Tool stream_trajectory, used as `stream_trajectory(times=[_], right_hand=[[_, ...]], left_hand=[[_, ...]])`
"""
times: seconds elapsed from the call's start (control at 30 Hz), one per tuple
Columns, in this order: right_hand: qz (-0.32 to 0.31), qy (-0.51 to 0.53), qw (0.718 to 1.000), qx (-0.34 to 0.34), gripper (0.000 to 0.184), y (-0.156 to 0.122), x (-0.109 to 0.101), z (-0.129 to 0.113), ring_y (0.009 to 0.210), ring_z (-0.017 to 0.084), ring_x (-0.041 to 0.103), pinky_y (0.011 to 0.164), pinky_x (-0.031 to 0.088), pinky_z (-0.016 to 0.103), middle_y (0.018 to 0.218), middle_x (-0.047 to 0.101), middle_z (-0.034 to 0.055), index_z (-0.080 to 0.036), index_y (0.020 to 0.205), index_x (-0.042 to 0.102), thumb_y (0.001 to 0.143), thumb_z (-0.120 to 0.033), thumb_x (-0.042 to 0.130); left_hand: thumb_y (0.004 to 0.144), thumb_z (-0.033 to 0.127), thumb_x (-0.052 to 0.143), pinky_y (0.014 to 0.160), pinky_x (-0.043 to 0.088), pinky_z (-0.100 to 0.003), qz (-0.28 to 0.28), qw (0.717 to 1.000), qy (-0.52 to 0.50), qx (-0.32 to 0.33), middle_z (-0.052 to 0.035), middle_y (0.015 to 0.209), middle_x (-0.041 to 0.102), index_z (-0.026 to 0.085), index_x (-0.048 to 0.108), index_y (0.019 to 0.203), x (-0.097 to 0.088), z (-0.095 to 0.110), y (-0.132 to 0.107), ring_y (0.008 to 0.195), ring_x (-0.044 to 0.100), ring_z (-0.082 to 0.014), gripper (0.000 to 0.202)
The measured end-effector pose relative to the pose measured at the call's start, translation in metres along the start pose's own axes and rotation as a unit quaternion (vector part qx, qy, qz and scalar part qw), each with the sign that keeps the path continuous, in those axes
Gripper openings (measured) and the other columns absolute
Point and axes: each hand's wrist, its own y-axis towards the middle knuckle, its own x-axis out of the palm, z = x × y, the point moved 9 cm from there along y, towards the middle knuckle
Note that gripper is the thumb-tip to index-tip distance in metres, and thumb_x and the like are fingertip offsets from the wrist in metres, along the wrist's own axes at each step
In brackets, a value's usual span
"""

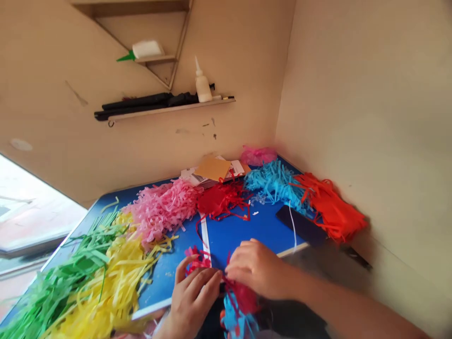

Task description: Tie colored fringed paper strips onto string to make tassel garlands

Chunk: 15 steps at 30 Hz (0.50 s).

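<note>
My left hand [192, 294] and my right hand [256, 268] meet at the near edge of a blue table [243, 233]. Both are closed around a bundle of red paper strips [242, 294] with light blue strips [235, 322] hanging below it. The left fingers press the red strips from the left, while the right hand covers them from above. A white strip [205, 238] lies on the table just beyond my hands.
Piles of shredded paper lie across the table: green [67, 273], yellow [113, 278], pink [160, 207], dark red [221, 200], light blue [273, 181], orange-red [330, 207]. A dark phone [300, 226] lies at right. Cards [212, 170] sit at the back. A glue bottle [202, 84] stands on a wall shelf.
</note>
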Motion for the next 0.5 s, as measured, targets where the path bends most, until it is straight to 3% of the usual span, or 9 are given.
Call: stream_trajectory(times=[0.07,0.13,0.2,0.23,0.3,0.4,0.5], right_hand=[[-0.077,0.196,0.976,0.061,0.033,-0.005,0.006,-0.003,0.074,0.015,0.058,0.070,0.039,0.029,0.083,0.071,0.0031,-0.019,0.081,0.074,0.091,-0.044,0.054],[-0.135,0.374,0.909,0.128,0.035,-0.008,0.022,-0.001,0.063,0.012,0.054,0.060,0.038,0.025,0.070,0.066,0.0009,-0.016,0.076,0.073,0.081,-0.050,0.066],[-0.118,0.479,0.852,0.173,0.034,-0.011,0.035,0.006,0.055,0.009,0.050,0.055,0.036,0.022,0.062,0.061,-0.0022,-0.015,0.071,0.070,0.067,-0.048,0.079],[-0.085,0.507,0.838,0.182,0.033,-0.013,0.038,0.011,0.053,0.008,0.048,0.054,0.034,0.021,0.060,0.060,-0.0031,-0.015,0.069,0.069,0.062,-0.044,0.083],[-0.009,0.537,0.824,0.181,0.033,-0.019,0.042,0.020,0.049,0.006,0.046,0.050,0.033,0.020,0.058,0.058,-0.0039,-0.014,0.065,0.066,0.060,-0.040,0.086],[0.076,0.542,0.823,0.153,0.033,-0.031,0.042,0.024,0.044,0.005,0.042,0.045,0.030,0.019,0.055,0.054,-0.0048,-0.015,0.065,0.062,0.065,-0.041,0.083],[0.116,0.532,0.828,0.135,0.031,-0.038,0.038,0.021,0.047,0.006,0.045,0.046,0.034,0.018,0.061,0.054,-0.0053,-0.018,0.077,0.064,0.068,-0.041,0.082]], left_hand=[[0.092,0.011,0.054,0.107,0.032,-0.044,-0.013,1.000,-0.004,0.020,-0.0026,0.088,0.076,0.018,0.064,0.107,-0.017,0.017,0.007,0.078,0.068,-0.0130,0.019],[0.093,0.013,0.052,0.108,0.031,-0.044,-0.010,1.000,-0.007,0.024,-0.0024,0.089,0.076,0.018,0.063,0.109,-0.026,0.027,0.013,0.079,0.069,-0.0134,0.021],[0.093,0.013,0.051,0.107,0.034,-0.042,0.011,1.000,-0.020,0.006,-0.0019,0.088,0.076,0.018,0.063,0.108,-0.028,0.031,0.017,0.077,0.069,-0.0128,0.020],[0.092,0.012,0.052,0.106,0.036,-0.041,0.026,0.999,-0.027,-0.016,-0.0017,0.087,0.076,0.018,0.063,0.107,-0.028,0.031,0.018,0.076,0.069,-0.0125,0.019],[0.089,0.012,0.057,0.101,0.043,-0.037,0.052,0.994,-0.049,-0.078,-0.0017,0.087,0.074,0.019,0.064,0.101,-0.023,0.027,0.016,0.076,0.069,-0.0127,0.015],[0.088,0.016,0.060,0.081,0.054,-0.029,0.086,0.973,-0.109,-0.186,-0.0021,0.082,0.069,0.021,0.065,0.090,-0.010,0.019,0.004,0.076,0.067,-0.0140,0.007],[0.088,0.019,0.060,0.076,0.056,-0.027,0.100,0.956,-0.160,-0.225,-0.0017,0.077,0.066,0.022,0.067,0.092,0.003,0.021,-0.010,0.073,0.065,-0.0142,0.008]])
